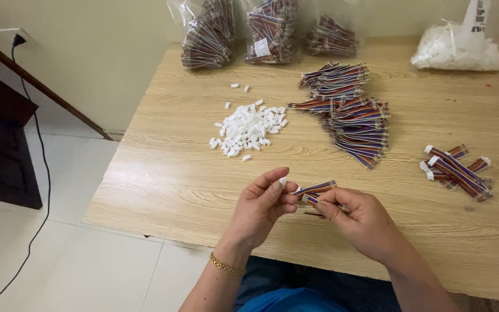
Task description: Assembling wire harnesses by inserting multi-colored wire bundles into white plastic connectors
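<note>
Over the near edge of the wooden table (174, 173), my left hand (261, 208) pinches a small white plastic connector (283, 181) between thumb and fingers. My right hand (359, 222) grips a short multicoloured ribbon cable (317, 188), its end held right against the connector. A pile of loose white connectors (248, 128) lies beyond my left hand. A heap of bare ribbon cables (350, 115) lies beyond my right hand. To the right rests a small group of cables with white connectors fitted (456, 171).
Three clear bags of ribbon cables (264, 32) lean against the wall at the back. A bag of white parts (457, 49) sits at the back right. A black power cord (38, 173) hangs from a wall socket on the left, over a tiled floor.
</note>
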